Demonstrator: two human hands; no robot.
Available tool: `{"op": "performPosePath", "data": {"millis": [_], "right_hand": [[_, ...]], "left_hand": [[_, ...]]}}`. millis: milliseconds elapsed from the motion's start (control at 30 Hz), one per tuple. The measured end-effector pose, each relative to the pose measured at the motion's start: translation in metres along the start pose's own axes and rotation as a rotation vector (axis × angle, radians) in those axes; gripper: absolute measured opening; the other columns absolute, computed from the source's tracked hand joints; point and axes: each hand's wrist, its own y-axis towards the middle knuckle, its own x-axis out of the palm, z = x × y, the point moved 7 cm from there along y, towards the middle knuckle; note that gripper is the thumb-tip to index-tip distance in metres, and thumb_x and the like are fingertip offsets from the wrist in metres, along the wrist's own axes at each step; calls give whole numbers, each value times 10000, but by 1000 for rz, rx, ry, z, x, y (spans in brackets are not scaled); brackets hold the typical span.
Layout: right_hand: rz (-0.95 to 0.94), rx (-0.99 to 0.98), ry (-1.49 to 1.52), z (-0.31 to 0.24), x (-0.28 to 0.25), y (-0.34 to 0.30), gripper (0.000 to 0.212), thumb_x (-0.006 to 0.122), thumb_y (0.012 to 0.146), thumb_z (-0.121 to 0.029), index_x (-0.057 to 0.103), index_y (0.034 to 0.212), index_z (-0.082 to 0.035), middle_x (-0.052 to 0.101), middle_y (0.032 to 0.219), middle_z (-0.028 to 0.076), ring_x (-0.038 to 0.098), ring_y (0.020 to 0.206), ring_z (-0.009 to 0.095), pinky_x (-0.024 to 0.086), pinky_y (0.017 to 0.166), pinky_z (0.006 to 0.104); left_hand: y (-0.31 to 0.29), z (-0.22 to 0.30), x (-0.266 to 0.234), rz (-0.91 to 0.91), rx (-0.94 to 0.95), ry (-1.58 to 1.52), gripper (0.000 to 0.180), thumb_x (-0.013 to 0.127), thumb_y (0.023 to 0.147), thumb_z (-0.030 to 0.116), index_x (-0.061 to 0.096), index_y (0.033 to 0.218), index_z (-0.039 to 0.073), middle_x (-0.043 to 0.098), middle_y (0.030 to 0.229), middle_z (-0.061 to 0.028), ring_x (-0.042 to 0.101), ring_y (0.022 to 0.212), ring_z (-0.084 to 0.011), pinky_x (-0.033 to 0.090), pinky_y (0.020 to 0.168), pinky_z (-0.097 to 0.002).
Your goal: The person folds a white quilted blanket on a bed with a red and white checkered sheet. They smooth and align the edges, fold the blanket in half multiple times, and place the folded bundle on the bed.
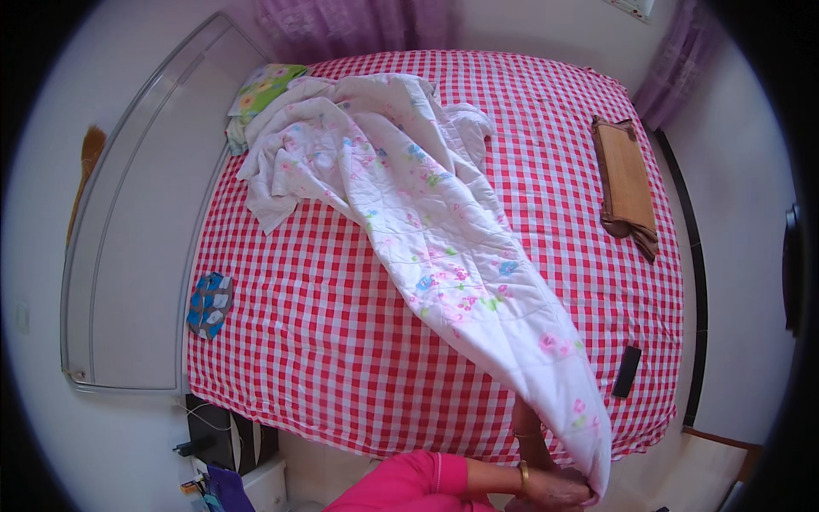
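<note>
A white quilt (444, 256) with pink, blue and green flowers stretches diagonally across the bed, bunched at the far left and drawn narrow toward the near right. My left hand (559, 486), a gold bangle at its wrist, is closed on the quilt's near end beyond the bed's front edge. My right hand (524, 418) reaches against the quilt's lower left side, by the mattress edge. The quilt covers its fingers, so its grip is hidden. Beneath lies a red and white checked bedsheet (307, 316).
A green patterned pillow (264, 92) lies by the grey headboard (136, 222). A blue and grey cloth (210, 305) rests at the left. On the right are a folded brown mat (627, 175) and a black oblong device (627, 371). A black bag (226, 435) stands near the headboard.
</note>
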Motion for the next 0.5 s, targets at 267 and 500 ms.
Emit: {"op": "performPosePath", "data": {"millis": [267,500], "right_hand": [[11,-47,646,-90,-58,-23,584,508,869,-325,273,1328,-49,381,1327,116,359,1222,280,279,1019,450],[154,53,405,-117,-88,-161,647,521,821,-324,256,1338,-38,389,1312,116,386,1194,290,307,1002,448]], "left_hand": [[-198,-57,-41,616,13,-580,421,574,823,183,481,1181,-18,600,1049,-126,562,978,-191,449,839,-306],[-352,-170,-53,1548,467,-1197,482,549,843,255,426,1238,7,535,1154,-141,516,1059,-242,425,900,-366]]}}
